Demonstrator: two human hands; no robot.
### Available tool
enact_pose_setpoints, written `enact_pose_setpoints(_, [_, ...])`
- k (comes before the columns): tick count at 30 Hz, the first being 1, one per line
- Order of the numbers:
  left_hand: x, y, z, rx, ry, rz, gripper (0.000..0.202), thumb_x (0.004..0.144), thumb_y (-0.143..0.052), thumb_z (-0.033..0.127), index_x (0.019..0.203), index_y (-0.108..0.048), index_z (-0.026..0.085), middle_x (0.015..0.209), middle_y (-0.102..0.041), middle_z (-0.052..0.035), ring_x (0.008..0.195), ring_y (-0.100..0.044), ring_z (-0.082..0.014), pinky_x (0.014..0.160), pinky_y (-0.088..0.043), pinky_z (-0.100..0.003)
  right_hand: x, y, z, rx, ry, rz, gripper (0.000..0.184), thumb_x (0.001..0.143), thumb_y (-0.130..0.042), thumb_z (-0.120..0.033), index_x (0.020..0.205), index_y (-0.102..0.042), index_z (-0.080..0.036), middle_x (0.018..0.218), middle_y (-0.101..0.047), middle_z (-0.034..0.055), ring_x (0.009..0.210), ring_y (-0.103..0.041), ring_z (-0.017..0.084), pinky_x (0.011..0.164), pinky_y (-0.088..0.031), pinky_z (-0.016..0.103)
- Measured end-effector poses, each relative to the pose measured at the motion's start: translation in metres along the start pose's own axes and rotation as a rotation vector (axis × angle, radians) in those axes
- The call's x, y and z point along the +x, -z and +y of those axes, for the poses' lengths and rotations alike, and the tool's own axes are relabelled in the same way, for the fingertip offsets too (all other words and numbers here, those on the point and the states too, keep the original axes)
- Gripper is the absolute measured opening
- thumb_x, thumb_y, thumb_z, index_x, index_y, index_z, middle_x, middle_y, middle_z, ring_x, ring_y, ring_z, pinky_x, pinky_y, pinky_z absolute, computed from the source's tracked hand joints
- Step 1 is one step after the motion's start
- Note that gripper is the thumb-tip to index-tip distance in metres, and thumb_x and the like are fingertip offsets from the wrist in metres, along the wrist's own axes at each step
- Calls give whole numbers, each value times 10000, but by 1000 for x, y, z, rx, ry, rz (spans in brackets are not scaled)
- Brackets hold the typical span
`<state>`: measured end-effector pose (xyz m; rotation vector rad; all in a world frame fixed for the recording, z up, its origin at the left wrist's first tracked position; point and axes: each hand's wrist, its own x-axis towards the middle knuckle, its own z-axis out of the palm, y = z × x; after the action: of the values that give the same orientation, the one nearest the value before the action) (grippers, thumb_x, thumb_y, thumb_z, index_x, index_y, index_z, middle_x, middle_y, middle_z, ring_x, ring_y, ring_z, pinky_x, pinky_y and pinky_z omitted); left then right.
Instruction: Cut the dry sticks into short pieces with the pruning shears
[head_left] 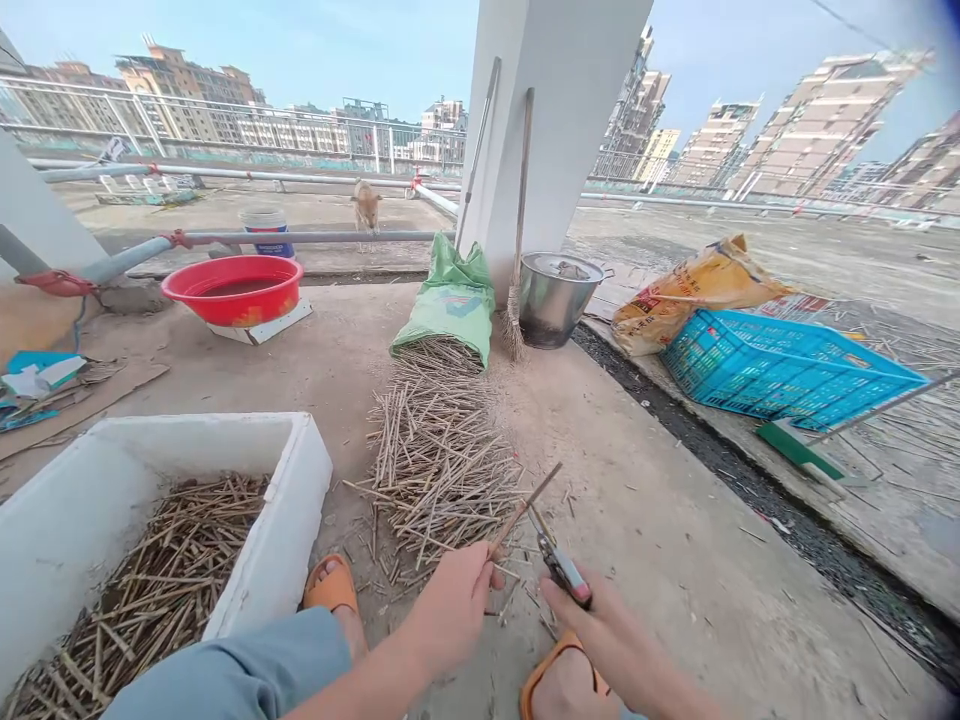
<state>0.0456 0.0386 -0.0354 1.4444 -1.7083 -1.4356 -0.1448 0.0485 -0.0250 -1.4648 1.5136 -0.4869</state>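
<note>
My left hand (pixel 459 592) is closed around a thin brown stick (pixel 534 492) that slants up to the right. In my right hand (pixel 600 615) is a pair of pruning shears (pixel 561 568), its blades close to the stick; whether they touch it I cannot tell. Just beyond my hands a heap of cut sticks (pixel 442 450) spills from the mouth of a green woven sack (pixel 450 305). Shorter, darker stick pieces (pixel 180 560) lie inside a white foam box (pixel 300 500) on the left.
A red basin (pixel 234 290) stands at the back left, with a dog (pixel 366 205) behind the pipe rail. A broom (pixel 517 290) and a steel pot (pixel 555 300) stand by the pillar. On the right are a blue crate (pixel 780 365), a yellow sack (pixel 686 290) and a gutter.
</note>
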Motion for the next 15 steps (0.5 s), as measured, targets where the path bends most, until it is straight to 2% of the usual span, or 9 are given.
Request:
enact_pose_setpoints(2, [-1,0,-6,180,-36,13,293,851,-265,188,865,-557,162,793,-584,-61,681,-483,-154,646,-374,-275,0,8,-6,-8,18,-69,225,852,-388,-405,742,-449,-217,661,-381,-49,646,-361,139,605,-324,258])
enact_pose_setpoints(4, [0,-1,-13,312,-48,10,365,783,-286,71,1006,-563,152,880,-598,-78,766,-507,-166,712,-380,-282,-1,11,-9,-26,32,-101,179,851,-378,-355,748,-431,-218,666,-368,-51,649,-356,139,618,-318,262])
enact_pose_setpoints(6, [0,-2,-19,399,-57,7,538,720,-287,-6,1193,-496,141,1015,-595,-103,900,-522,-177,813,-375,-289,-3,10,-9,-71,44,-104,182,844,-374,-330,697,-369,-223,657,-345,-53,641,-339,138,616,-310,265])
enact_pose_setpoints(8, [0,-2,-22,471,-50,-5,637,695,-271,-41,1290,-424,128,1127,-567,-128,1025,-505,-188,890,-354,-297,-3,8,-7,-123,18,-105,208,846,-356,-339,674,-319,-228,637,-328,-56,615,-322,136,592,-301,267])
enact_pose_setpoints(12, [-3,-1,-14,567,28,-58,678,683,-228,-61,1315,-400,113,1196,-535,-159,1081,-498,-215,882,-369,-311,3,1,8,-252,-70,-42,209,863,-311,-394,731,-350,-238,613,-374,-51,562,-339,141,534,-280,271])
enact_pose_setpoints(15, [-6,-1,-7,560,76,-81,663,680,-222,-61,1283,-435,115,1184,-542,-162,1046,-515,-227,858,-377,-321,10,-7,25,-332,-17,35,214,858,-321,-374,695,-330,-237,599,-406,-44,554,-362,141,522,-269,270])
